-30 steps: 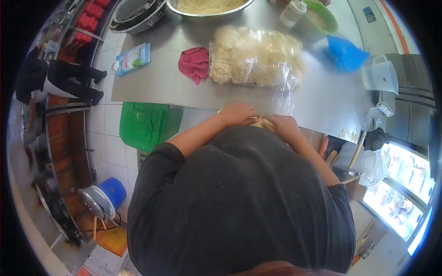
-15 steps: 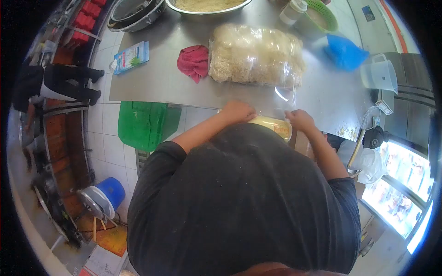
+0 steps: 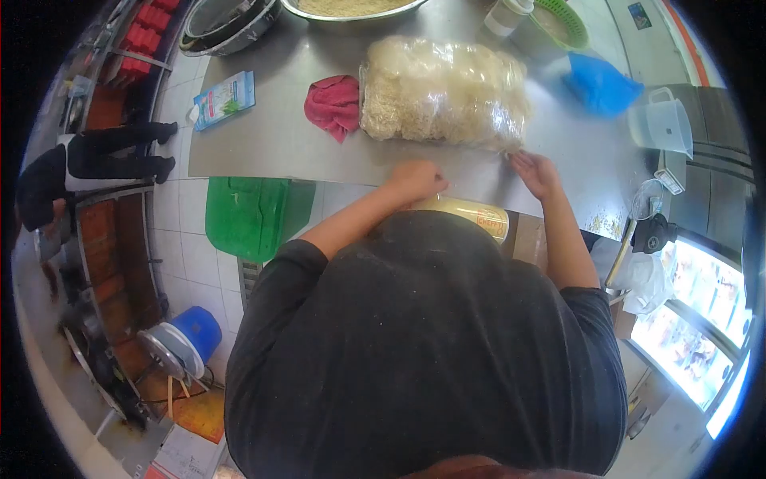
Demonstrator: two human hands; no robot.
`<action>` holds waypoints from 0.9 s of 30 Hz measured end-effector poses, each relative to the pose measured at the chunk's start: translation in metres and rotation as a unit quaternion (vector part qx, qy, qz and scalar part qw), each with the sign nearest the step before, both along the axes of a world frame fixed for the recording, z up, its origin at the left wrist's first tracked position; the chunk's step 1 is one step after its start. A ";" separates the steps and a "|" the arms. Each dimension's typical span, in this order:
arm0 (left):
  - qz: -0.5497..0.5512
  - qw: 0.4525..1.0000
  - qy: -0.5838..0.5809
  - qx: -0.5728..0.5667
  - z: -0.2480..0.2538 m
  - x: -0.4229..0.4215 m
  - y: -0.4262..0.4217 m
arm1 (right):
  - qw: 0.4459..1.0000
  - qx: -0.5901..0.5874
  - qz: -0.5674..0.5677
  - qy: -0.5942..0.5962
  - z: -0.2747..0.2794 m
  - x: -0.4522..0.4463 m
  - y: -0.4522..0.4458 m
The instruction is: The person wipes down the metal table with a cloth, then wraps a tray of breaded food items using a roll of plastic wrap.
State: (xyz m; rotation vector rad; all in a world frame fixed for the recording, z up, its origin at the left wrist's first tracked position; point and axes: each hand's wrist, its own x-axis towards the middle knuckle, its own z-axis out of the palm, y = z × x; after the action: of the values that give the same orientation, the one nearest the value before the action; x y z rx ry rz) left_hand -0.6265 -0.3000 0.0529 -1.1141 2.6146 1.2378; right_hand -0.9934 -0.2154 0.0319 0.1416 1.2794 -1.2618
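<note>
A large bundle of pale, noodle-like strands [image 3: 443, 92], wrapped in clear plastic film, lies on the steel table [image 3: 271, 144] in front of me. My right hand [image 3: 538, 174] is at its near right corner, fingertips pinched on the film edge. My left hand [image 3: 418, 180] is closed over the table's front edge; whatever its fingers hold is too small to make out. Just below the left hand is a yellow roll or box with red lettering [image 3: 479, 215], partly hidden by my dark shirt.
A crumpled red cloth [image 3: 333, 106] and a blue-white carton [image 3: 223, 100] lie left of the bundle. Metal bowls [image 3: 351, 14] stand at the back. A blue bag [image 3: 602, 85] and clear jug [image 3: 664, 124] are to the right. A green bin [image 3: 246, 217] stands below the table; another person [image 3: 104, 160] is far left.
My right hand has moved up from the yellow roll to the bundle's corner. My left hand has shifted slightly up. The film stretched between roll and bundle no longer shows.
</note>
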 end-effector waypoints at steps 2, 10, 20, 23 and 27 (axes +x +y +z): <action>0.039 0.988 -0.080 0.126 0.012 -0.017 -0.015 | 0.998 -0.019 -0.057 0.008 0.001 0.013 -0.006; 0.042 0.982 -0.044 0.179 -0.041 -0.036 -0.031 | 0.991 0.069 0.111 0.016 0.028 0.141 -0.003; 0.026 0.996 0.070 0.044 -0.036 -0.007 -0.007 | 0.983 0.040 0.123 0.130 -0.007 0.116 -0.024; -0.021 0.999 0.020 0.025 -0.005 0.006 -0.005 | 0.991 0.035 0.074 0.107 -0.009 0.124 -0.028; -0.104 0.980 -0.103 -0.132 0.010 0.012 -0.001 | 0.996 0.040 0.025 0.074 -0.022 0.133 -0.037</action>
State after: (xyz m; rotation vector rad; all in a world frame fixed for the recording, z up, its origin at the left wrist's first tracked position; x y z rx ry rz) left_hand -0.6147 -0.3013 0.0629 -0.9121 2.7008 0.7108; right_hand -0.8600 -0.2520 0.0101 0.0745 1.4530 -1.1960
